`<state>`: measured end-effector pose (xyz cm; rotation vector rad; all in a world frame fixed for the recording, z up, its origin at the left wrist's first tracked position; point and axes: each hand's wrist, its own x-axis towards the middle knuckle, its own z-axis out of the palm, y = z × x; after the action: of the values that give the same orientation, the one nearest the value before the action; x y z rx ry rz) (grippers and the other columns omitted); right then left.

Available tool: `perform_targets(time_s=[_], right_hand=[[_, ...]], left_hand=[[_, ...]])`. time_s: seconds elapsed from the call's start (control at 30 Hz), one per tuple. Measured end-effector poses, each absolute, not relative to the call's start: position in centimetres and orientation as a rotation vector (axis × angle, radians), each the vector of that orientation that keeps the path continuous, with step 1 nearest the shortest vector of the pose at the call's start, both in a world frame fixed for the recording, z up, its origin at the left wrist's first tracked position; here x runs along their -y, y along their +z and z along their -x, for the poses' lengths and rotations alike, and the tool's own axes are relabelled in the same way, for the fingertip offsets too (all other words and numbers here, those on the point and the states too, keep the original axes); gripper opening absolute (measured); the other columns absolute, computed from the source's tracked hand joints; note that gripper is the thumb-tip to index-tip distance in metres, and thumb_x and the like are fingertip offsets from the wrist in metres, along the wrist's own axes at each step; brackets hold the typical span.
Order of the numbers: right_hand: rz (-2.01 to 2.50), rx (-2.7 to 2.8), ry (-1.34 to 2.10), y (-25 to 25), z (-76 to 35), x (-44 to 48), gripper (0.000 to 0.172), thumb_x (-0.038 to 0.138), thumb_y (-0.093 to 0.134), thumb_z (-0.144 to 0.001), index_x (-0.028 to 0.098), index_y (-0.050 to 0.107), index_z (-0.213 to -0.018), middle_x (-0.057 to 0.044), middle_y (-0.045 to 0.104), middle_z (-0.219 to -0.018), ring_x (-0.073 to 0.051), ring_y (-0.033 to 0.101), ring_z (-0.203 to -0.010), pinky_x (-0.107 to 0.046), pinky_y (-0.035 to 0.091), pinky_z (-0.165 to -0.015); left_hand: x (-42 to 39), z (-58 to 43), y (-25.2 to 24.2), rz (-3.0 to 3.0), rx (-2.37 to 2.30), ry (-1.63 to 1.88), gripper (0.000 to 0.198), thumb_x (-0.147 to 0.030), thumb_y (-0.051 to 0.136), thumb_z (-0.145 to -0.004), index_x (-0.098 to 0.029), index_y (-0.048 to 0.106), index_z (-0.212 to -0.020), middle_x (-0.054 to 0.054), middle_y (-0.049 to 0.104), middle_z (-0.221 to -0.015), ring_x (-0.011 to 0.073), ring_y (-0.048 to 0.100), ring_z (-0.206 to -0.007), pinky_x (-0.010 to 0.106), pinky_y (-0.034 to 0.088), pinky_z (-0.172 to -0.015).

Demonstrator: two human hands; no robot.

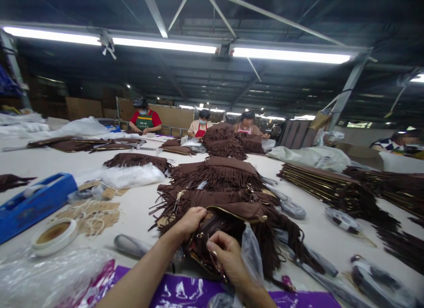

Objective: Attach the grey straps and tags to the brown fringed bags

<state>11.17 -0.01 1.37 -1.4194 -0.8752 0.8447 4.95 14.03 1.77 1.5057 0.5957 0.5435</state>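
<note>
A brown fringed bag (232,219) with gold trim lies on the white table (139,211) right in front of me. My left hand (190,222) is curled over its upper left edge, fingers closed on the bag. My right hand (228,257) is closed on the bag's near edge, by a gold clasp, with a clear plastic sleeve (252,255) against it. Behind this bag more fringed bags (218,173) lie piled in a row.
A blue tape dispenser (31,204) and a roll of tape (54,235) sit at left, beside paper tags (91,213). Purple packaging (185,292) lies at the near edge. Stacked bags (331,186) fill the right side. Several other people work at the far end.
</note>
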Motion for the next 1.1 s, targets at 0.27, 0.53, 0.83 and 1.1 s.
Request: perform_targets(time_s=[0.27,0.53,0.83,1.1], right_hand=[[1.51,0.798,1.006,2.5,-13.1,0.7,0.018,0.033,0.068,-0.054,0.016,0.06,-0.054,0.007,0.046,-0.038,-0.006,0.033,-0.036,-0.021,0.02,-0.04],[1.388,0.637,1.188,1.9,-13.5,0.8,0.035,0.044,0.08,-0.053,0.017,0.058,-0.055,0.003,0.055,-0.052,-0.011,0.048,-0.05,-0.026,0.043,-0.059],[1.481,0.796,1.02,1.9,-13.8,1.7,0.03,0.042,0.072,-0.062,0.018,0.055,-0.059,0.009,0.04,-0.042,-0.006,0.028,-0.041,-0.022,0.021,-0.044],[1.576,0.975,0.876,1.4,-12.8,0.3,0.023,0.04,0.063,-0.06,0.019,0.054,-0.056,0.006,0.043,-0.043,-0.009,0.034,-0.043,-0.024,0.022,-0.046]], left_hand=[[-11.7,-1.6,4.5,-1.909,-0.293,0.811,0.04,-0.004,0.05,-0.073,-0.022,0.055,-0.108,0.006,0.05,-0.132,0.018,0.055,-0.107,0.028,0.044,-0.09],[-8.6,1.6,3.5,-2.432,-0.246,0.65,0.046,-0.001,0.05,-0.069,-0.021,0.054,-0.11,0.008,0.052,-0.128,0.0223,0.052,-0.117,0.031,0.042,-0.101],[-9.6,0.1,1.7,-2.329,-0.418,0.857,0.024,-0.001,0.048,-0.066,-0.018,0.056,-0.081,0.005,0.058,-0.087,0.0194,0.056,-0.086,0.029,0.045,-0.079],[-9.8,0.3,1.8,-2.195,-0.392,0.907,0.022,-0.004,0.049,-0.066,-0.018,0.06,-0.079,0.004,0.061,-0.083,0.018,0.057,-0.083,0.028,0.042,-0.077]])
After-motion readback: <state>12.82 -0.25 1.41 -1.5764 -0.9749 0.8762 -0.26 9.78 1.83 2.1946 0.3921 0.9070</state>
